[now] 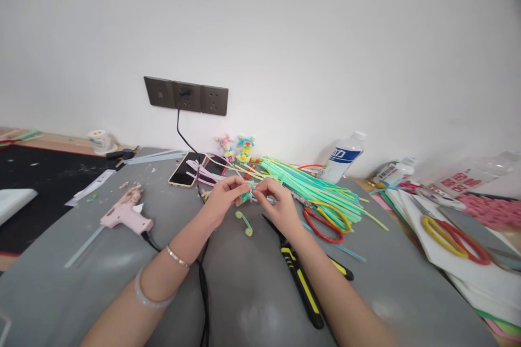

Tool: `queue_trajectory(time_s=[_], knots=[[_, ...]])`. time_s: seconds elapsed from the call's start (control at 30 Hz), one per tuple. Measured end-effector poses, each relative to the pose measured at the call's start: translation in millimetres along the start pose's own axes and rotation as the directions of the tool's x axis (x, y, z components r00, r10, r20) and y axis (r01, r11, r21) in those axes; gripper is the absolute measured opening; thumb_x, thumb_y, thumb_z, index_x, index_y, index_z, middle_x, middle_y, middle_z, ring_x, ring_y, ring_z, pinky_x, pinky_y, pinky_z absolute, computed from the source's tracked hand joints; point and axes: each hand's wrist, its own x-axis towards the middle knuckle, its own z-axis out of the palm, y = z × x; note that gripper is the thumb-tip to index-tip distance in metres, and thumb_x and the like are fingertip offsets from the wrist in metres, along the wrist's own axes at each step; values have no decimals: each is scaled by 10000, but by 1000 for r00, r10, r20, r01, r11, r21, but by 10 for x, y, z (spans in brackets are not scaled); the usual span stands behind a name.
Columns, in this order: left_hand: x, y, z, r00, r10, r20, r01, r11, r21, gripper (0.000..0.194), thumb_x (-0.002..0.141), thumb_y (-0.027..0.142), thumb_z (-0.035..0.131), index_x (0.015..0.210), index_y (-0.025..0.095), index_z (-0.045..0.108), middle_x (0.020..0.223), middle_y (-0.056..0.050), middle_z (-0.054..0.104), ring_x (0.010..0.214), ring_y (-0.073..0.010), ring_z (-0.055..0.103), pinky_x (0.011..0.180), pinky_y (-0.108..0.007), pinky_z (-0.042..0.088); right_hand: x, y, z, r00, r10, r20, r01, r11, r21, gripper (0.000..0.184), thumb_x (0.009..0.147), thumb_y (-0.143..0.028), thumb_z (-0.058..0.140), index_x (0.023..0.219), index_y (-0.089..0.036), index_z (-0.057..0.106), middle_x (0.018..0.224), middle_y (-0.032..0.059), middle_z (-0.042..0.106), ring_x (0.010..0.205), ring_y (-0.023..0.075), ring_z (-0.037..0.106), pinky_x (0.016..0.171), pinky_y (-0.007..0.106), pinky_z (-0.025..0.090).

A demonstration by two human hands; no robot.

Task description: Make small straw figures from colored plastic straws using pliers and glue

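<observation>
My left hand (224, 198) and my right hand (277, 203) meet over the middle of the grey tabletop (252, 293). Both pinch a small teal pipe cleaner piece (249, 191) between the fingertips; its exact shape is partly hidden. Just below them lies a short green pipe cleaner (244, 223) with a pale coil at each end. Beside my right forearm rest black and yellow pliers (300, 276). A bundle of green pipe cleaners (313, 184) spreads out to the right, with red and yellow scissors (323, 225) by it. Left of my hands is a pink glue gun (128, 217) on its side.
Two small pipe cleaner figures (245, 149) stand against the wall. A phone (188, 169) lies behind my left hand. A black cable (203, 287) runs beneath my left arm. A bottle (342, 157) stands back right; papers with more scissors (456, 238) lie far right.
</observation>
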Motion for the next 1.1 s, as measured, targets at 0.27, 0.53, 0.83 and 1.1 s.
queue_trajectory(time_s=[0.27, 0.53, 0.83, 1.1], knots=[[-9, -19, 12, 1000, -2, 30, 2, 1000, -5, 314, 645, 392, 804, 649, 152, 603, 603, 49, 472, 551, -73, 368, 538, -235, 274, 9, -24, 44, 996, 81, 29, -84, 989, 123, 249, 907, -388, 566, 730, -215, 538, 703, 5, 509, 615, 150, 488, 578, 287, 404], [-16, -8, 12, 997, -26, 66, 28, 999, -37, 353, 632, 422, 820, 636, 153, 592, 597, 42, 476, 548, -74, 343, 531, -234, 250, 49, -17, 40, 954, 256, 158, -298, 872, 388, 328, 787, -510, 697, 693, -215, 593, 599, -19, 550, 552, 132, 496, 558, 269, 431], [-30, 24, -17, 967, -149, 206, 155, 988, -13, 378, 612, 444, 835, 629, 134, 619, 626, -7, 583, 600, -98, 487, 555, -232, 308, 25, 96, 0, 864, 361, 351, -498, 715, 491, 340, 702, -472, 788, 665, -186, 607, 645, -14, 604, 557, 102, 485, 552, 236, 409], [9, -17, -101, 942, -252, 220, 249, 968, 41, 373, 615, 424, 831, 606, 131, 601, 596, 47, 424, 542, -67, 392, 500, -214, 362, 46, 48, -25, 966, 183, 182, -242, 890, 386, 263, 725, -392, 797, 905, -233, 689, 798, 12, 601, 700, 155, 553, 653, 296, 465]])
